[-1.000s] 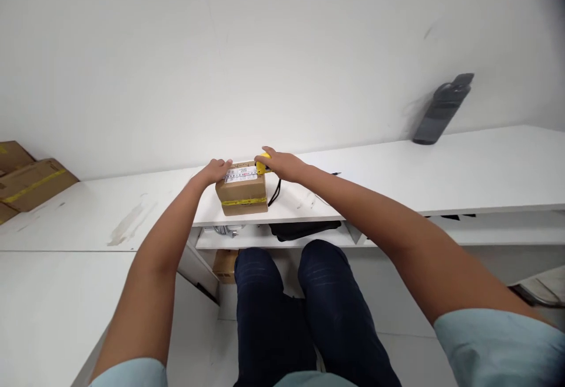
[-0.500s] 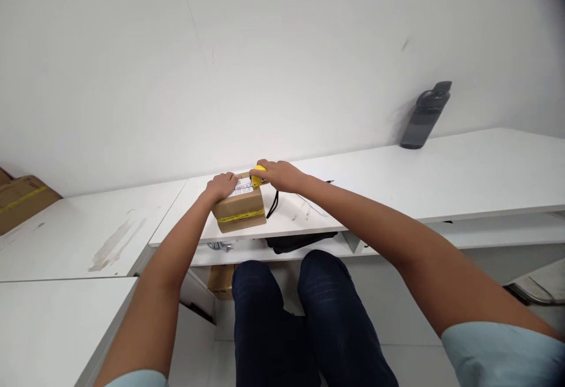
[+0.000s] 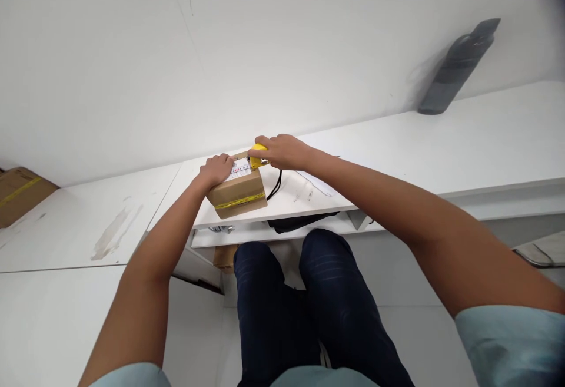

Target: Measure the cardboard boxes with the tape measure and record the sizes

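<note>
A small cardboard box (image 3: 241, 189) with yellow tape along its front side sits on the white desk (image 3: 207, 213). On its top is a white label (image 3: 241, 166). My left hand (image 3: 216, 170) grips the left side of the box, fingers closed over its top edge. My right hand (image 3: 285, 151) is closed around a yellow tape measure (image 3: 257, 156) at the box's top right. Its blade appears to run over the label toward my left hand, whose fingertips hide the end. A black strap (image 3: 275, 187) hangs beside the box.
A dark grey bottle (image 3: 454, 72) stands against the wall at the right. Paper (image 3: 320, 184) lies partly under my right forearm. Another taped box (image 3: 22, 194) is at the far left. A black item (image 3: 302, 222) rests on the shelf below, above my knees.
The view has tilted and shifted, so the bottle appears higher and further right. Both hands keep their places on the box and the tape measure.
</note>
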Motion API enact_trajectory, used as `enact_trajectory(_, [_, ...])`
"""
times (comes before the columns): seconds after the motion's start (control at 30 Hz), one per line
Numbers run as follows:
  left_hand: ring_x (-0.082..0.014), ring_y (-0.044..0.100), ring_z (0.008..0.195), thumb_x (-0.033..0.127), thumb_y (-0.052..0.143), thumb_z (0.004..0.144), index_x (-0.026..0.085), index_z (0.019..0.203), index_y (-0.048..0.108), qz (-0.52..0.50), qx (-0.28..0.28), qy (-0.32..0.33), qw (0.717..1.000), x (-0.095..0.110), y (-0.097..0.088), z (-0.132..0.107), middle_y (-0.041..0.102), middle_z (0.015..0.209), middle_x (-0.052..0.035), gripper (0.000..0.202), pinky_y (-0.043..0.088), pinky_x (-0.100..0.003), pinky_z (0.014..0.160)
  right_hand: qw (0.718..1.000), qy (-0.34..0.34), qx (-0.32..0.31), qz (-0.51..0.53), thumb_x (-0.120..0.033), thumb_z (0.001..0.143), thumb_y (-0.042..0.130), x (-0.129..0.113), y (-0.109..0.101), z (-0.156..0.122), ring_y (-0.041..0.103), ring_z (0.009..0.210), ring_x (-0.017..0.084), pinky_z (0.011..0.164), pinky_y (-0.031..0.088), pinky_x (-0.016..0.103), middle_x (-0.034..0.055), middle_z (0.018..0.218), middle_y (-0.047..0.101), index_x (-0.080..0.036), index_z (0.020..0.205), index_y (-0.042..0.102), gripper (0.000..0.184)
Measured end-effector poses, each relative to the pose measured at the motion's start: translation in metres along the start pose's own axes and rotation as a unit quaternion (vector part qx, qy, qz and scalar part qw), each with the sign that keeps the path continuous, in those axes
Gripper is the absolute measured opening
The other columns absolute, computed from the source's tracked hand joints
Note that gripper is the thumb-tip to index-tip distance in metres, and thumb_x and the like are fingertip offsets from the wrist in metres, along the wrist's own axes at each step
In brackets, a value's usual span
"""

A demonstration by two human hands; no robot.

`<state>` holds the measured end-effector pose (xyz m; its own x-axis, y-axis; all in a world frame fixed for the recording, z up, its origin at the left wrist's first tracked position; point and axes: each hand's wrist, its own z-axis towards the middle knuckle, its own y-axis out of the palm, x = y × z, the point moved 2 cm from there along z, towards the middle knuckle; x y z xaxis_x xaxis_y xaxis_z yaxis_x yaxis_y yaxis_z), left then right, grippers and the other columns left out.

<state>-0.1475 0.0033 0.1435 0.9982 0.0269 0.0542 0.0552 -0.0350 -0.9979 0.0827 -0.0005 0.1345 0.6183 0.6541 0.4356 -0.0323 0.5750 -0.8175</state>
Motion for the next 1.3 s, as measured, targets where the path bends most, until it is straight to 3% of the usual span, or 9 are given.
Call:
enact_trajectory(0.3, [-0.0363, 0.046, 0.129, 0.051, 0.017, 0.098, 0.025, 0.137, 0.049, -0.002, 0.005, -0.004, 1.0, 0.003, 0.0, -0.003, 0.054, 0.141, -0.0148, 0.057, 0.039, -0.053, 0.1, 0.999, -0.013, -0.03, 0.008, -0.008, 0.085, 0.048, 0.004, -0.011, -0.007, 0.054, 0.065, 0.012, 0.054, 0.02, 0.026, 0.0121, 0.134, 0.051, -0.03, 0.141, 0.035, 0.061])
enact_trajectory(0.93, [-0.0362, 0.047, 0.126, 0.051, 0.017, 0.098, 0.026, 0.134, 0.051, -0.01, 0.008, 0.003, 1.0, 0.004, 0.004, -0.005, 0.056, 0.137, -0.014, 0.055, 0.04, -0.054, 0.098, 0.998, -0.017, -0.057, -0.004, -0.011, 0.086, 0.047, 0.007, -0.008, -0.012, 0.054, 0.068, 0.014, 0.055, 0.021, 0.027, 0.012, 0.134, 0.051, -0.029, 0.14, 0.037, 0.058])
enact_trajectory(1.3, [-0.0358, 0.05, 0.125, 0.051, 0.019, 0.097, 0.026, 0.133, 0.053, -0.004, 0.021, -0.008, 1.0, 0.004, 0.005, -0.003, 0.057, 0.139, -0.0135, 0.056, 0.042, -0.053, 0.098, 0.999, 0.026, -0.009, 0.045, -0.007, 0.087, 0.041, 0.0, 0.006, -0.018, 0.049, 0.065, 0.013, 0.054, 0.018, 0.027, 0.0121, 0.133, 0.05, -0.03, 0.14, 0.039, 0.057])
